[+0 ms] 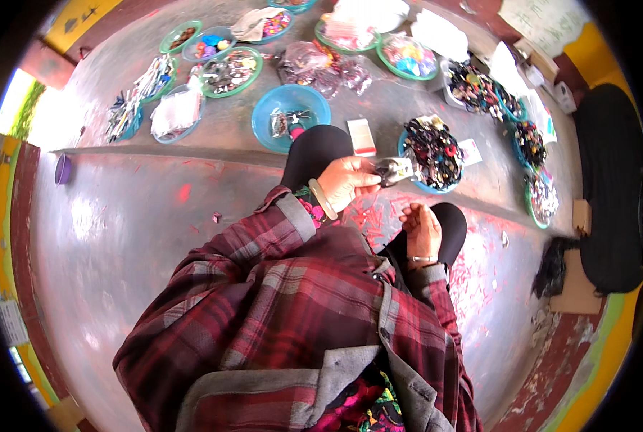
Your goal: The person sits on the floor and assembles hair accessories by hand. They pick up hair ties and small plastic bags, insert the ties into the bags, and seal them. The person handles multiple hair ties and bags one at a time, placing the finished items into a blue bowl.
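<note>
Between the thumb and fingers of my left hand (348, 180) is a small packet (395, 171), partly dark and partly whitish. It is beside the near left rim of a blue basin (438, 191) heaped with black, glossy small items (431, 151), some with coloured bits. My right hand (423, 232) is held over my right knee with its fingers curled in. Whatever may be inside those fingers is hidden. A pale bangle (323, 199) circles my left wrist, and a thin bracelet (422, 258) circles my right.
On the raised grey ledge stand a blue basin (291, 92) with a few small items, a red-and-white box (361, 137), a clear bag of dark items (307, 65) and several filled basins. Red scraps (368, 216) litter the floor near my knees. A black cushion-like form (610, 187) stands at right.
</note>
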Tool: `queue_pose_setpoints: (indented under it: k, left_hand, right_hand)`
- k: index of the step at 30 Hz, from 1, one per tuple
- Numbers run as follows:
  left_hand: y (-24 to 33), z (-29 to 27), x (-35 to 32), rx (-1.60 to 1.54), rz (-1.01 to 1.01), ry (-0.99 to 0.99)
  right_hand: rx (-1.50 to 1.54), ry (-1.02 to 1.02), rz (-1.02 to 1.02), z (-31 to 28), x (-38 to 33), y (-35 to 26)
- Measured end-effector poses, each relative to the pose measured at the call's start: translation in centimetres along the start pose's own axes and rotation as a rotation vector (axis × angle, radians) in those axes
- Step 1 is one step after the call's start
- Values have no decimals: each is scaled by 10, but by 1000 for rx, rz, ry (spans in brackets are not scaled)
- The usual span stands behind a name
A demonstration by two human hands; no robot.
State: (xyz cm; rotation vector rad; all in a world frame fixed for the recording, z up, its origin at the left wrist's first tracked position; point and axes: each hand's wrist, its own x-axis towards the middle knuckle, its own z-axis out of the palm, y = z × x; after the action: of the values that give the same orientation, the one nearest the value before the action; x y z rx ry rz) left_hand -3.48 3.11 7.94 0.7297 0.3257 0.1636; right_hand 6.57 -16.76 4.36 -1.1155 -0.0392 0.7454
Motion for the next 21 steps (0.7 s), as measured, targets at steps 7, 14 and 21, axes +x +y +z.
queue_pose_setpoints:
  k: [7, 14, 21]
  left_hand:
    - [75, -50, -30, 8, 305, 136]
    - [76, -96, -57, 6, 277, 426]
    - [63, -112, -49, -31, 238, 337]
  right_hand:
    - [-76, 13, 66, 0, 6, 3]
    - [-131, 54, 160, -2, 13, 10]
    - [-186, 60, 208, -7, 19, 14]
